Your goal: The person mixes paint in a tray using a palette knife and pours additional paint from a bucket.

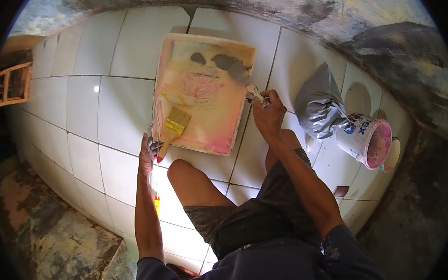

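A paint-stained tray point(212, 122) lies on the tiles in front of my knees. My right hand point(267, 111) grips a scraper point(252, 91) at the tray's right edge; its blade is over grey material point(225, 63) in the tray. A yellow-bristled brush point(176, 121) with a red-tipped handle rests at the tray's lower left. Beside it, my left hand point(146, 155) has curled fingers at the tray's left edge, by some thin metal; what they grip is unclear. A yellow handle point(157, 205) shows below that hand, partly hidden.
A grey bag point(318, 111), a pink-stained white bucket point(360, 140) and a round lid or container point(393, 155) stand at the right. Stained walls point(328, 0) edge the tiled floor point(104, 111). A wooden frame point(21, 80) is at the far left.
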{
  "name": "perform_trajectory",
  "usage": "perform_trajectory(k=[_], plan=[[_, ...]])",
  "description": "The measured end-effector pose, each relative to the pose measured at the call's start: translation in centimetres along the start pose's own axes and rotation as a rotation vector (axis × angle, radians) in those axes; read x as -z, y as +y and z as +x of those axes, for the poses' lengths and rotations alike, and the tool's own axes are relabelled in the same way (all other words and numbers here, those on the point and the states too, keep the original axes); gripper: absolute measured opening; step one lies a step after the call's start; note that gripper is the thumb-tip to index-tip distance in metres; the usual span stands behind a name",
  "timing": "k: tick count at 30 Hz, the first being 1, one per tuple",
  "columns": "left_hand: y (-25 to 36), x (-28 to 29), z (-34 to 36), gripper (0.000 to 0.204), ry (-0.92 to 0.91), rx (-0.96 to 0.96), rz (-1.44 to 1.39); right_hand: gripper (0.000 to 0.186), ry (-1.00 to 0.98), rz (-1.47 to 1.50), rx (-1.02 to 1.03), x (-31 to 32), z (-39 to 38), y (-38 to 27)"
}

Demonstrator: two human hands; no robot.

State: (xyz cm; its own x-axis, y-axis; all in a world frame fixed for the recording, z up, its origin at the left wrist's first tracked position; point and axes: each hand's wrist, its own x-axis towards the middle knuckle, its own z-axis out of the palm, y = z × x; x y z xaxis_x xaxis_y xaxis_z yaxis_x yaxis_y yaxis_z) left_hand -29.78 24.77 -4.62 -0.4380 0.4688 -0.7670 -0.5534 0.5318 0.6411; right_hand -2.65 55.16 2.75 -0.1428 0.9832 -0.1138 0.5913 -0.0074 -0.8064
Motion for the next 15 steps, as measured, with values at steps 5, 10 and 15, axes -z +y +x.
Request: perform_trajectory(k=[5, 10, 15], plan=[[2.8, -3.0, 1.8, 0.082, -0.149, -0.015, -0.142, 0.017, -0.009, 0.071, -0.023, -3.5, 0.6, 0.6], [4.0, -4.1, 3.0, 0.073, -0.021, 0.034, -0.083, 0.019, 0.019, 0.055, 0.001, -4.6, 1.5, 0.7], [2.5, -4.0, 4.3, 0.051, 0.131, -0.211, 0.343, 0.018, -0.073, 0.080, -0.077, -4.3, 0.8, 0.2]])
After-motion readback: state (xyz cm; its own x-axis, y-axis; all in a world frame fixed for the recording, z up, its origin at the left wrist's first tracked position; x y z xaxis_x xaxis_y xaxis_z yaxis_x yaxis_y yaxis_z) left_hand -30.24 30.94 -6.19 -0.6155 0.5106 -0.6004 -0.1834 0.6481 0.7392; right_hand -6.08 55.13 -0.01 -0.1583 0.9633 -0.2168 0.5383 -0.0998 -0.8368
